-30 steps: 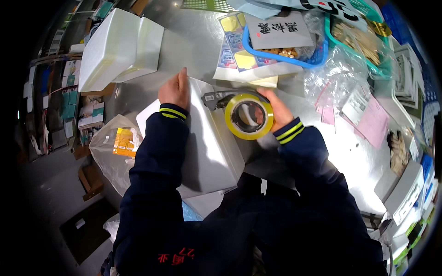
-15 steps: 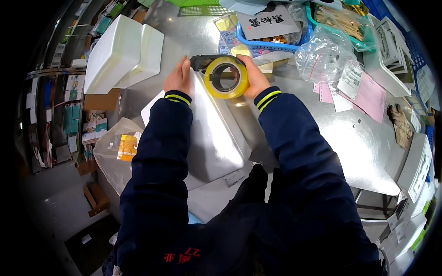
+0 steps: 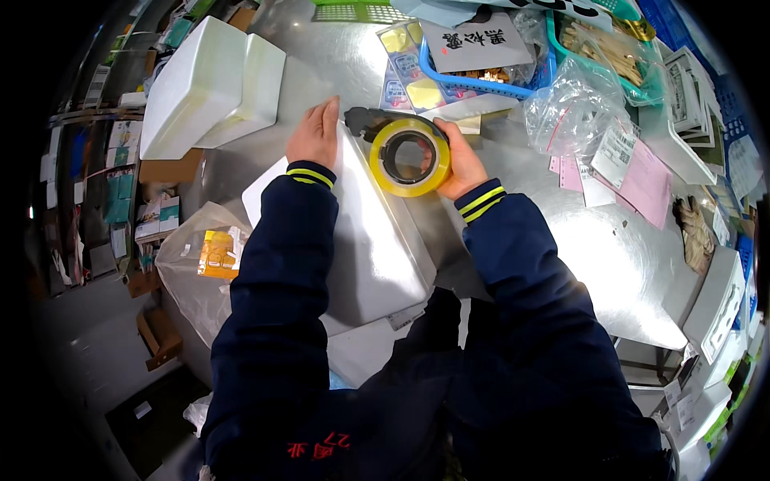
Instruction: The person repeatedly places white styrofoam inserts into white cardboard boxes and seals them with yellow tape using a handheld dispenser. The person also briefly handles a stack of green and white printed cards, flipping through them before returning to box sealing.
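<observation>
My left hand (image 3: 313,136) has its fingers closed over the far end of a white foam box (image 3: 369,240) lying on the steel table in front of me. My right hand (image 3: 461,164) grips a black tape dispenser (image 3: 365,120) carrying a large roll of clear yellowish tape (image 3: 405,187), held above the box's far right edge. The dispenser's front is just right of my left fingertips; whether it touches the box, I cannot tell.
Foam pieces (image 3: 192,88) stand back left, by shelving (image 3: 120,192). An open plastic bag with an orange packet (image 3: 216,252) lies left. Blue (image 3: 521,92) and teal (image 3: 642,96) baskets, clear bags (image 3: 569,104), pink slips (image 3: 646,192) and a beige glove (image 3: 694,232) are on the right.
Compared with a second ago, my right hand and the tape dispenser are farther forward, having risen and then dropped back slightly. My left hand has shifted a little forward along the box.
</observation>
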The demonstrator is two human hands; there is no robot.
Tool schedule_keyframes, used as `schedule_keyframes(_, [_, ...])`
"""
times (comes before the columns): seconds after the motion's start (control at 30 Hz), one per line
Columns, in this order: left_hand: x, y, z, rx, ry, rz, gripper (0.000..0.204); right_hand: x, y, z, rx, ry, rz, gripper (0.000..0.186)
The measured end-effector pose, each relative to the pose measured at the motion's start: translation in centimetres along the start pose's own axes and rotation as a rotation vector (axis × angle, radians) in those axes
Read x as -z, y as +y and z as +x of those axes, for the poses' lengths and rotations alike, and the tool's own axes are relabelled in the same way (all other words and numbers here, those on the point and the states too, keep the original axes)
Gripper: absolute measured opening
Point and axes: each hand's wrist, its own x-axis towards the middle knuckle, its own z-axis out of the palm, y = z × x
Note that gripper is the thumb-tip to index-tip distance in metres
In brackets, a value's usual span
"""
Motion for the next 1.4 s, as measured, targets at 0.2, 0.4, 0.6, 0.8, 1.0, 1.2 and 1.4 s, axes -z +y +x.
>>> schedule_keyframes(0.2, [0.9, -0.5, 0.1, 0.077, -0.088, 0.263, 0.051, -1.0, 0.2, -0.9, 0.018, -0.007, 0.017, 0.021])
schedule_keyframes(0.4, [1.9, 6.3, -14.6, -0.099, -0.156, 0.2, 0.056, 0.4, -0.5, 0.4, -0.001, -0.075, 0.048, 0.024])
schedule_keyframes(0.6, [2.5, 8.3, -18.4, -0.174, -0.178, 0.357, 0.061, 0.8, -0.3, -0.1, -0.032, -0.09, 0.068, 0.028])
schedule_keyframes(0.8, [2.1, 7.6, -18.7, -0.155, -0.182, 0.344, 0.052, 12.3, 4.1, -12.6, 0.002, -0.004, 0.201, 0.026])
schedule_keyframes(1.0, [1.9, 7.4, -18.6, -0.198, -0.135, 0.284, 0.048, 17.2, 11.1, -25.6, 0.085, 0.044, 0.108, 0.039])
schedule_keyframes(1.2, [1.9, 7.3, -18.3, -0.282, -0.123, 0.266, 0.046, 16.0, 14.2, -25.7, 0.091, 0.077, 0.249, 0.031])
schedule_keyframes(1.4, [2.4, 7.5, -13.4, -0.785, -0.542, 0.392, 0.028, 15.6, 15.4, -25.5, 0.246, 0.126, 0.128, 0.03])
